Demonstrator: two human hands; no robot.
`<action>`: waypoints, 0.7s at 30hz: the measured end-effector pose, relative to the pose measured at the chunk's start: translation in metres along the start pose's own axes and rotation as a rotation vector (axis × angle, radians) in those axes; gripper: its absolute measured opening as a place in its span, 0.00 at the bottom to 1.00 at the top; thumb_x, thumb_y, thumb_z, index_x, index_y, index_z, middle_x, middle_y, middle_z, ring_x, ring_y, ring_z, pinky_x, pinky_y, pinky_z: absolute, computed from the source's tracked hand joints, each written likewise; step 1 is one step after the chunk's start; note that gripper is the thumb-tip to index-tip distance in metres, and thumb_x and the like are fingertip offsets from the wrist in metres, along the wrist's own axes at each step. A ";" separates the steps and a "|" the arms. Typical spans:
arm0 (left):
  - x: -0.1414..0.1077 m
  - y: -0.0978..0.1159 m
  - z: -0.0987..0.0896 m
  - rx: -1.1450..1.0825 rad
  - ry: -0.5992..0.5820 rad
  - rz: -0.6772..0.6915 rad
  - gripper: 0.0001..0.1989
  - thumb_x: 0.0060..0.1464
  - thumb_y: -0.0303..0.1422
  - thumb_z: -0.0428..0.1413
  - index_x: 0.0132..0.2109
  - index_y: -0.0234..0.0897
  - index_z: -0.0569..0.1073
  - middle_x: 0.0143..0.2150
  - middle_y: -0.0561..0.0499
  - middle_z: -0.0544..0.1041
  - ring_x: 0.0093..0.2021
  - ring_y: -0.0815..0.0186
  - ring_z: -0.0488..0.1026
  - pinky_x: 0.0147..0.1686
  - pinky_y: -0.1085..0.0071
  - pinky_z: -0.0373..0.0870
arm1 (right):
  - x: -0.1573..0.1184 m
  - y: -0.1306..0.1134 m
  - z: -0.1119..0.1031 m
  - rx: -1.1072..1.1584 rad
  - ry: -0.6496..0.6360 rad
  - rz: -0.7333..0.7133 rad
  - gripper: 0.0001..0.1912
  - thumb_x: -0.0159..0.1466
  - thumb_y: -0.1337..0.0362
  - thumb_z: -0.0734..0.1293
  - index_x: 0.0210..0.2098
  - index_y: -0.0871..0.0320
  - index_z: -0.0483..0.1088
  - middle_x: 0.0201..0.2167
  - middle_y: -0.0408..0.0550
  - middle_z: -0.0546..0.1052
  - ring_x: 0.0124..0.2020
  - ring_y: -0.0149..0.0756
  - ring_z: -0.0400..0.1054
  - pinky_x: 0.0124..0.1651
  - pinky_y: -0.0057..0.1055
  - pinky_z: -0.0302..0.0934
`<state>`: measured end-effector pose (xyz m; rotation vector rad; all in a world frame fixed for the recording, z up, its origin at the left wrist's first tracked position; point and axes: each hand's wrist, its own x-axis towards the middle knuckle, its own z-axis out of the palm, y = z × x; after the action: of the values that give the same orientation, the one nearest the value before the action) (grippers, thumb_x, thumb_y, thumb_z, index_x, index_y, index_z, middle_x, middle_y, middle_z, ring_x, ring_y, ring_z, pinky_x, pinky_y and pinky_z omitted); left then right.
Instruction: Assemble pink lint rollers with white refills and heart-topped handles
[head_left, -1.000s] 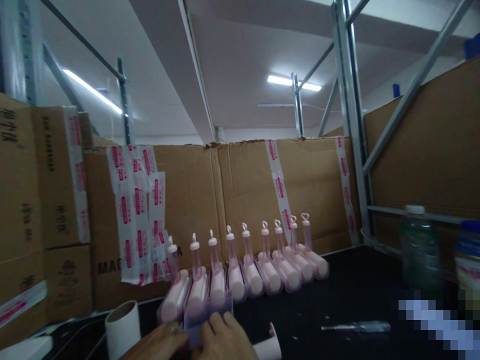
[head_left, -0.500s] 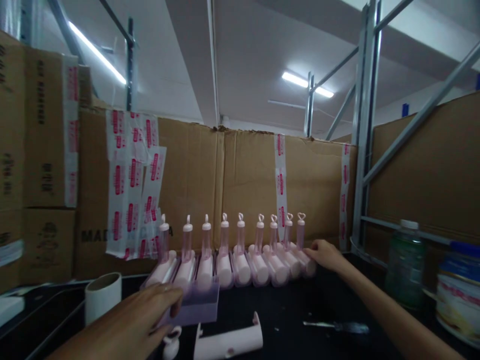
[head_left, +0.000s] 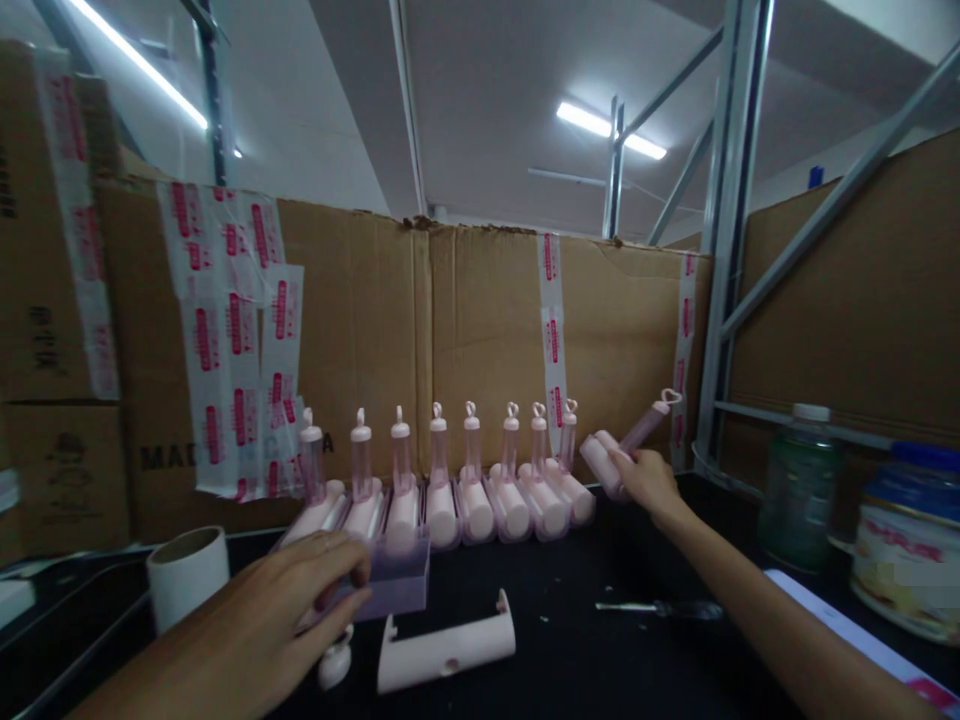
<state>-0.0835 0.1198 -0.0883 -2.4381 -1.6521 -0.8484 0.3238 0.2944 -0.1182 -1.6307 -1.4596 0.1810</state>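
My right hand (head_left: 651, 482) is closed round a pale pink cylindrical device (head_left: 602, 462), held tilted at the right end of a row. Its translucent tube (head_left: 645, 428) with a looped cap leans up to the right. Several similar pink devices (head_left: 478, 512) lie side by side, each with an upright tube and looped cap. My left hand (head_left: 300, 600) has bent fingers and thumb about the left end of a translucent purple box (head_left: 397, 580); the grip is partly hidden. Close by lie a small pink looped cap (head_left: 335, 662) and a curved pink half shell (head_left: 450, 652).
A screwdriver (head_left: 664, 608) lies on the black table surface (head_left: 570, 670). At left stands a white cardboard tube (head_left: 189, 585). A green bottle (head_left: 801, 490) and a blue-lidded tin (head_left: 909, 545) stand at right. Taped cardboard (head_left: 487, 330) walls the back.
My right hand has lifted the rightmost pink device from the row and tilted it to the right. My left hand and the purple box stay about where they were. The camera view has shifted slightly.
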 end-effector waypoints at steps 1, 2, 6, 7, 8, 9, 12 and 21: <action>0.002 0.007 -0.002 -0.004 0.031 0.015 0.10 0.55 0.42 0.56 0.36 0.45 0.80 0.35 0.50 0.82 0.36 0.59 0.78 0.37 0.70 0.73 | -0.001 -0.006 -0.006 0.066 0.043 -0.025 0.23 0.71 0.50 0.59 0.48 0.65 0.72 0.43 0.59 0.78 0.44 0.47 0.73 0.44 0.40 0.67; 0.004 0.013 -0.004 -0.018 0.075 0.039 0.10 0.55 0.42 0.56 0.36 0.45 0.80 0.34 0.50 0.81 0.35 0.59 0.78 0.38 0.70 0.73 | -0.004 -0.013 -0.012 0.137 0.082 -0.059 0.28 0.71 0.47 0.55 0.49 0.67 0.72 0.42 0.61 0.79 0.45 0.50 0.73 0.43 0.39 0.66; 0.003 0.036 -0.010 -0.098 0.238 0.039 0.11 0.56 0.43 0.56 0.42 0.47 0.79 0.41 0.49 0.80 0.43 0.57 0.76 0.47 0.66 0.71 | -0.028 -0.056 -0.029 0.415 0.122 -0.244 0.35 0.69 0.41 0.52 0.55 0.65 0.69 0.43 0.57 0.79 0.46 0.48 0.71 0.42 0.34 0.64; 0.002 0.041 -0.011 -0.141 0.260 -0.005 0.14 0.56 0.45 0.56 0.46 0.47 0.79 0.46 0.48 0.80 0.46 0.55 0.75 0.51 0.64 0.70 | -0.039 -0.067 -0.031 0.484 0.049 -0.290 0.34 0.67 0.41 0.56 0.54 0.63 0.70 0.41 0.54 0.79 0.42 0.45 0.71 0.40 0.32 0.64; 0.000 0.044 -0.011 -0.206 0.268 -0.062 0.17 0.57 0.47 0.56 0.49 0.47 0.77 0.50 0.47 0.79 0.50 0.53 0.74 0.53 0.62 0.68 | -0.052 -0.078 -0.033 0.553 -0.085 -0.337 0.32 0.66 0.41 0.58 0.52 0.61 0.73 0.37 0.50 0.79 0.37 0.41 0.71 0.36 0.30 0.64; -0.003 0.047 -0.011 -0.293 0.251 -0.124 0.20 0.57 0.49 0.54 0.53 0.47 0.76 0.54 0.47 0.77 0.53 0.52 0.73 0.55 0.59 0.67 | -0.066 -0.088 -0.035 0.682 -0.383 -0.375 0.30 0.64 0.42 0.61 0.50 0.60 0.74 0.34 0.49 0.78 0.33 0.38 0.70 0.34 0.28 0.63; -0.011 0.055 -0.007 -0.680 0.144 -0.248 0.27 0.58 0.55 0.49 0.57 0.48 0.74 0.59 0.47 0.75 0.57 0.50 0.71 0.55 0.56 0.68 | -0.110 -0.114 -0.036 0.649 -1.141 -0.424 0.23 0.58 0.48 0.72 0.40 0.61 0.79 0.29 0.44 0.74 0.28 0.29 0.63 0.29 0.22 0.56; -0.010 0.069 0.021 -1.132 -0.088 -0.328 0.20 0.46 0.45 0.67 0.41 0.35 0.77 0.38 0.45 0.82 0.41 0.56 0.79 0.44 0.63 0.74 | -0.155 -0.137 -0.024 0.729 -1.458 -0.369 0.22 0.54 0.53 0.76 0.45 0.57 0.76 0.28 0.37 0.67 0.25 0.23 0.56 0.27 0.17 0.53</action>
<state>-0.0172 0.0904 -0.0942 -2.8001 -1.9527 -2.2554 0.1968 0.1349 -0.0785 -0.4359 -2.2313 1.7072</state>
